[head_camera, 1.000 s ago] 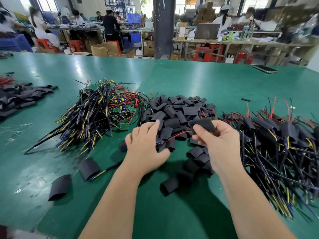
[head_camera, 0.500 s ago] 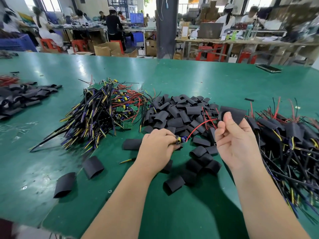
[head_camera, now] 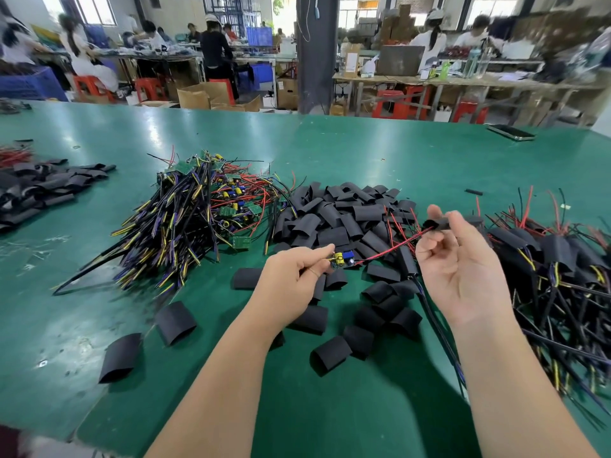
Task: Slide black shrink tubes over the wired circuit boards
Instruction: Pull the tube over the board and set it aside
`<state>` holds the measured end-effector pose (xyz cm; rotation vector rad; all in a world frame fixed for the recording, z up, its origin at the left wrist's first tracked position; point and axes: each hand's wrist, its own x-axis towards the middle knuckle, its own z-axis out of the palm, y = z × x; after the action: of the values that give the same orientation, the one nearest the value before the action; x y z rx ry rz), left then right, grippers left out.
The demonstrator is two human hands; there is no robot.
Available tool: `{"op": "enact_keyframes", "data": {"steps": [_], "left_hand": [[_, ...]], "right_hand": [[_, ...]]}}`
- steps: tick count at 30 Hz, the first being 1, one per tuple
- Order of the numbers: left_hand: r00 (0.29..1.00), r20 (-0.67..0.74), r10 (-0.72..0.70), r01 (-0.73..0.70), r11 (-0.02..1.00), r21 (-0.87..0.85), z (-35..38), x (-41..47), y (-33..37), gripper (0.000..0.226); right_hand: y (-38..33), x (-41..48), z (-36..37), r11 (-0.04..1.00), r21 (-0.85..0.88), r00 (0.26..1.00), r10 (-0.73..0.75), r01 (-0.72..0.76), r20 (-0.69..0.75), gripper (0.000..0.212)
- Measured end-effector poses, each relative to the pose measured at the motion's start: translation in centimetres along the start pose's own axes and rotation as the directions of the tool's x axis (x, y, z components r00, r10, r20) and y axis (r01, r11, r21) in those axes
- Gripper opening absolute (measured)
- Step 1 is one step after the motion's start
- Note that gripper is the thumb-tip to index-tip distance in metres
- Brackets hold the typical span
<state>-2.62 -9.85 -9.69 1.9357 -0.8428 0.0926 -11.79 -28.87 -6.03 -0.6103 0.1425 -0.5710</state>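
one wide green counter (head_camera: 363, 153) fills the view. its far edge runs along the workshop aisle and its near edge cuts across the bottom left corner. open green shows across the far half, in a broad strip at near left, and between the forearms.

much of the right side is taken by a tangle of sleeved boards (head_camera: 555, 266), with black, yellow and red leads spilling toward the near edge. left of centre stands a heap of bare wired boards (head_camera: 185, 223), its leads fanning out to the left. between these two lies a pile of black shrink tubes (head_camera: 334, 219), with strays scattered toward the person. a flatter heap of tubes (head_camera: 43, 190) sits at the far left edge, well apart.

the two hands are apart, over the near fringe of the tube pile. the left hand (head_camera: 291, 282) pinches a small circuit board (head_camera: 342, 259) by its end, fingers curled. the right hand (head_camera: 459, 266), palm toward the camera, pinches one shrink tube (head_camera: 438, 223) between thumb and forefinger, the other fingers loosely bent. a red wire (head_camera: 393, 246) runs from the board up to the mouth of that tube.

two loose tubes (head_camera: 175, 322) lie on bare green at near left. a dark phone (head_camera: 510, 132) rests near the far right edge, and a small black scrap (head_camera: 473, 192) lies beyond the right hand.
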Motion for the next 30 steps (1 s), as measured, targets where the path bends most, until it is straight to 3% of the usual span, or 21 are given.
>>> {"op": "enact_keyframes", "data": {"steps": [5,9,12,21,27,30], "left_hand": [[0.986,-0.116,-0.117,0.064,0.920,-0.386,-0.5,0.4,0.4,0.029],[0.984,-0.108,-0.141,0.067,0.859,-0.508,-0.7,0.5,0.6,0.021],[0.983,-0.096,-0.154,0.072,0.817,-0.573,-0.8,0.5,0.5,0.018],[0.992,0.003,-0.126,0.095,0.733,-0.674,-0.5,0.4,0.7,0.013],[0.992,0.011,-0.125,0.107,0.789,-0.606,-0.4,0.3,0.5,0.011],[0.996,-0.004,-0.095,0.075,0.815,-0.574,-0.4,0.3,0.7,0.015]], "right_hand": [[1.5,-0.2,0.2,0.972,-0.237,0.984,0.049,-0.007,0.171,0.025],[3.7,-0.9,0.7,0.922,-0.387,0.962,0.104,0.002,0.253,0.037],[4.4,-1.0,0.7,0.927,-0.375,0.959,0.114,-0.009,0.259,0.035],[4.7,-1.2,0.8,0.947,-0.270,0.955,0.228,-0.172,0.190,0.031],[5.1,-1.4,1.0,0.899,-0.429,0.965,0.183,-0.088,0.186,0.033],[5.3,-1.6,1.2,0.905,-0.416,0.967,0.179,-0.089,0.181,0.028]]}}
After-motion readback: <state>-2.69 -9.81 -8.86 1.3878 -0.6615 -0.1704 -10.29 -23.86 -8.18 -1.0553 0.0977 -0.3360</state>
